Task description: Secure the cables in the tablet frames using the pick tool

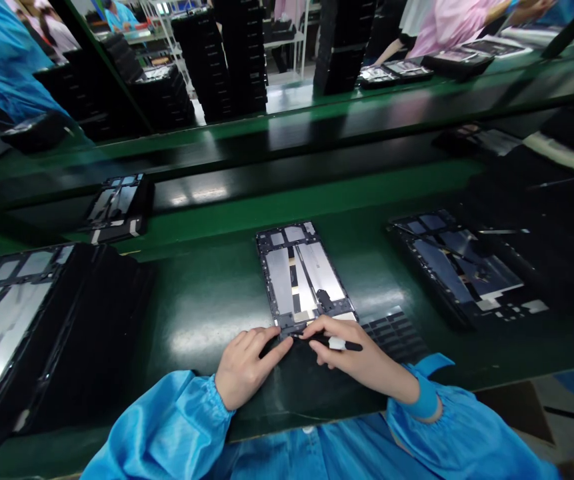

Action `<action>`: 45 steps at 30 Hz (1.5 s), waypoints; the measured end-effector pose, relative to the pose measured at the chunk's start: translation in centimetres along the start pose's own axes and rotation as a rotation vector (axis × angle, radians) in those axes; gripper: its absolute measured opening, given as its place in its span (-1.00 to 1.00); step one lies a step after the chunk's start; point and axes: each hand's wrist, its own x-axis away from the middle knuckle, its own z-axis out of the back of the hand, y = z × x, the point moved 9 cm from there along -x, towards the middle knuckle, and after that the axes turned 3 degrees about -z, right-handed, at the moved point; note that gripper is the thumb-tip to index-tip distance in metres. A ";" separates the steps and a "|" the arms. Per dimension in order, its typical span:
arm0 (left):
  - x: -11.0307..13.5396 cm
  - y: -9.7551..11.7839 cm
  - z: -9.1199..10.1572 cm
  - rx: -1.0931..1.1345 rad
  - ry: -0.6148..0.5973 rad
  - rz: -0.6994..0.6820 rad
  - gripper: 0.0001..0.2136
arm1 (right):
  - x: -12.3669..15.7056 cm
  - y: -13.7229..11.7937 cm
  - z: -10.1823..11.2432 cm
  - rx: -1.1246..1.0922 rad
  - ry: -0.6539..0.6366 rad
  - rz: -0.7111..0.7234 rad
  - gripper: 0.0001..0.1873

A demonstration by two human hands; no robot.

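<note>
Flanking the open tablet mid-tabletop: dark stack at left, second tablet at right, dark gridded sheet just beside the right hand. Fingers partly cover the tablet's near edge; tool tip hard to make out; dark stack cut off by frame. Right hand grips a pen-like tool; left hand half-open, thumb and fingers spread at the near edge.

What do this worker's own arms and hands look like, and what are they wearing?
Both the left hand and right hand are bare, without gloves. The left sleeve and right sleeve are bright blue, slightly shiny and loose, the left cuff gathered. A blue wristband is worn on the right.
</note>
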 end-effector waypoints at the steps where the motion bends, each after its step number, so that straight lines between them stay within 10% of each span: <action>1: 0.1 0.6 -0.1 0.020 -0.016 -0.014 -0.72 | 0.1 0.7 0.3 -0.051 0.023 -0.039 -0.88; 6: 0.8 3.8 -2.0 0.118 -0.210 -0.095 -0.70 | 0.9 3.7 2.2 -0.301 0.171 -0.166 -0.76; 12: 2.0 2.5 -1.5 0.290 -0.342 -0.163 -0.70 | 1.6 5.1 2.3 -0.352 0.280 -0.193 -0.68; 30: 2.7 3.1 -1.3 0.192 -0.235 0.021 -0.72 | 0.2 0.5 -1.2 0.360 0.069 0.047 -0.86; 45: 2.7 3.0 -1.1 0.196 -0.219 0.031 -0.73 | 0.3 0.3 -0.6 0.099 0.115 0.071 -0.76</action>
